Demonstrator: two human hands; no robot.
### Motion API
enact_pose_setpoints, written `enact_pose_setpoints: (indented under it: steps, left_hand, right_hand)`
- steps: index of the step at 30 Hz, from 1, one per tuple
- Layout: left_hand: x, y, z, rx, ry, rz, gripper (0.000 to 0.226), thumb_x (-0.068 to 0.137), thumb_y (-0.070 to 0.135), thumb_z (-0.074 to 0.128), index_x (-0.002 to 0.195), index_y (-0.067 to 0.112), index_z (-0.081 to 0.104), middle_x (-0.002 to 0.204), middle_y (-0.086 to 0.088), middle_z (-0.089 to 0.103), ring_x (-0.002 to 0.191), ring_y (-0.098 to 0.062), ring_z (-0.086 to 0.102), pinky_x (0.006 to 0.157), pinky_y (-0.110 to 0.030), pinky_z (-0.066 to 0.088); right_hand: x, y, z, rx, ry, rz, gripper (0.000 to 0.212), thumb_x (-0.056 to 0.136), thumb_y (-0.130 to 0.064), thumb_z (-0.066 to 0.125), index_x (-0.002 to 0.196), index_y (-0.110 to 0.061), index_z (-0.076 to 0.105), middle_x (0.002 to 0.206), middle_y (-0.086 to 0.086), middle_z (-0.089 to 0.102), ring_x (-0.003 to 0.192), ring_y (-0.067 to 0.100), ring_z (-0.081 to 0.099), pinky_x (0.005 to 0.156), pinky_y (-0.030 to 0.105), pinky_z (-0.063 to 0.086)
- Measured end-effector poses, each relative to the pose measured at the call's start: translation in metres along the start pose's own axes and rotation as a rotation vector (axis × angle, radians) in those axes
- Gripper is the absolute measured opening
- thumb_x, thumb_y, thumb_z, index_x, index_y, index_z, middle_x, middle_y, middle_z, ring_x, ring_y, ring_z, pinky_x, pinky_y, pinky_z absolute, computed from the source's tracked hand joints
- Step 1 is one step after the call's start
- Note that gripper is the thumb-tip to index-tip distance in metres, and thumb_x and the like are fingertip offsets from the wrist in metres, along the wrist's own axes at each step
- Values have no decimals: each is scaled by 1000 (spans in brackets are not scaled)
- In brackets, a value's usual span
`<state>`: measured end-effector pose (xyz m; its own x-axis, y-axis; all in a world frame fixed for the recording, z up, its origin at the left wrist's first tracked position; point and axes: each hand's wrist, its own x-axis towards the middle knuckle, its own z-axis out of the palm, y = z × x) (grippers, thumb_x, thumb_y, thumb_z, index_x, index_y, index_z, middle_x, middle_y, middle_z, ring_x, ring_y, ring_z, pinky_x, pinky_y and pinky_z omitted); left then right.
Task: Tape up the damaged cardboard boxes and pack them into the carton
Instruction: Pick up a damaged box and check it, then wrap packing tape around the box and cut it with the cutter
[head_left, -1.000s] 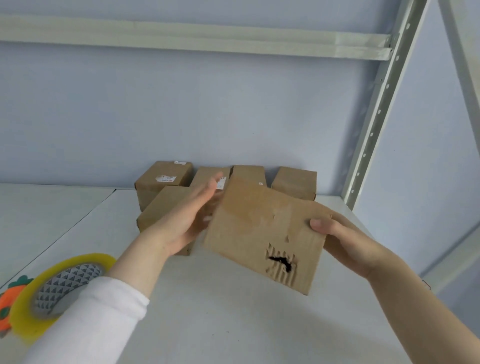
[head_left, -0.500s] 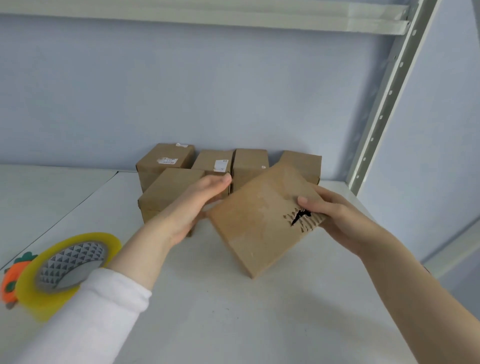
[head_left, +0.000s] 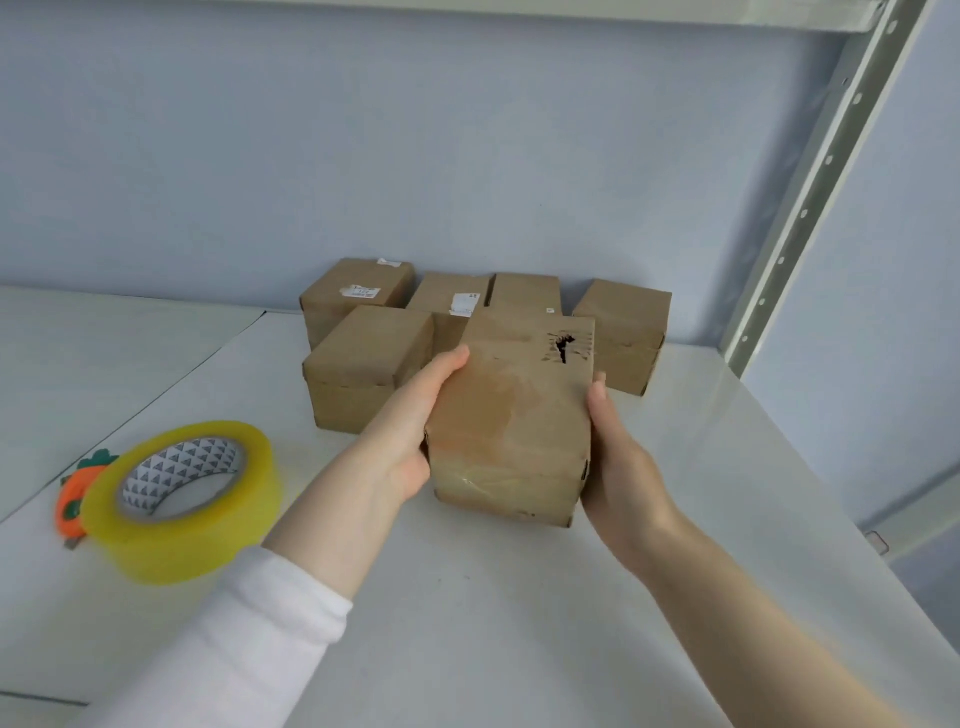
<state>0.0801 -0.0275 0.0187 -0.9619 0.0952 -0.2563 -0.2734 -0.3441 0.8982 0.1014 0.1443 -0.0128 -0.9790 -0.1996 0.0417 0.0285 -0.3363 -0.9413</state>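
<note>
The box (head_left: 511, 415) is matt brown cardboard, scuffed, its tear (head_left: 563, 347) baring corrugated ribs. The tape roll (head_left: 197, 535) is glossy, yellowish clear plastic. The table (head_left: 467, 623) is smooth matt white, the post (head_left: 810, 192) painted metal, the sleeve (head_left: 249, 639) soft white cloth.

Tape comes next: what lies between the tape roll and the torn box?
Head view: only the left hand and its forearm, gripping the torn box; otherwise bare tabletop.

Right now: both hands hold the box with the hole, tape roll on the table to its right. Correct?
No. Head view shows the tape roll on the table to the left of the box, not its right. The rest stands: left hand and right hand grip the box, which has the hole.
</note>
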Motion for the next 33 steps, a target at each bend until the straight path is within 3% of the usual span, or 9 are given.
enact_pose_setpoints:
  steps: [5, 8, 11, 13, 15, 18, 24, 29, 33]
  left_hand:
    - [-10, -19, -5, -24, 37, 50, 24, 89, 40, 57, 96, 21, 70, 93, 3, 75, 84, -11, 71, 70, -30, 52]
    - [-18, -28, -10, -1, 79, 29, 24, 92, 38, 54, 90, 20, 70, 87, 2, 75, 77, -10, 72, 65, -29, 51]
    - [-20, -31, -11, 70, 135, 53, 28, 94, 40, 49, 90, 22, 70, 90, 2, 75, 79, -9, 71, 71, -29, 51]
    - [-20, -29, -12, 183, 222, 185, 30, 96, 38, 47, 103, 19, 69, 111, 0, 70, 99, -8, 66, 90, -30, 49]
    - [-28, -19, -19, 294, 311, 379, 29, 97, 30, 48, 119, 17, 62, 126, 2, 61, 117, -7, 55, 105, -29, 39]
    - [-51, 5, -44, 345, 334, 627, 18, 96, 17, 49, 99, 25, 64, 108, 9, 67, 109, -7, 61, 97, -24, 45]
    - [-90, 67, -138, 344, 516, 722, 19, 97, 11, 44, 89, 20, 60, 90, 8, 65, 84, -5, 62, 72, -13, 47]
    - [-99, 71, -233, 512, 570, 542, 15, 95, 11, 48, 92, 19, 60, 102, 0, 66, 92, -14, 61, 79, -23, 46]
    - [-94, 53, -282, 771, 474, 291, 21, 92, 21, 56, 113, 20, 60, 109, 3, 61, 99, -9, 55, 89, -26, 42]
  right_hand:
    - [1, 14, 6, 32, 136, 83, 61, 91, -55, 41, 144, -27, 34, 140, -6, 50, 123, 11, 52, 104, 35, 42]
    - [-2, 23, 10, -3, 181, 194, 53, 93, -55, 38, 139, -29, 43, 126, -6, 62, 107, 11, 63, 79, 26, 55]
    - [-4, 25, 12, -7, 202, 219, 41, 95, -52, 37, 113, -26, 64, 98, -7, 74, 85, 6, 70, 60, 21, 57]
    - [-4, 19, 11, -58, 251, 158, 43, 96, -49, 37, 122, -21, 59, 120, -3, 66, 107, 4, 62, 87, 24, 53]
    - [-5, 6, 11, -261, 342, 12, 55, 93, -51, 42, 141, -25, 38, 148, -7, 38, 134, 5, 35, 114, 31, 26]
    - [-13, -24, 36, -476, 391, -290, 59, 79, -53, 50, 135, -38, 40, 144, -14, 38, 133, 3, 34, 111, 29, 25]
    - [-16, -30, 153, -863, 31, -572, 30, 82, -46, 60, 108, -30, 60, 114, -11, 61, 114, 9, 51, 96, 17, 37]
    - [6, 38, 240, -1274, -315, -483, 43, 79, -47, 65, 112, -20, 62, 111, -3, 62, 111, 18, 46, 87, 17, 29]
    - [33, 79, 279, -1455, -274, -411, 59, 78, -53, 64, 125, -19, 53, 117, 1, 58, 115, 23, 38, 91, 23, 28]
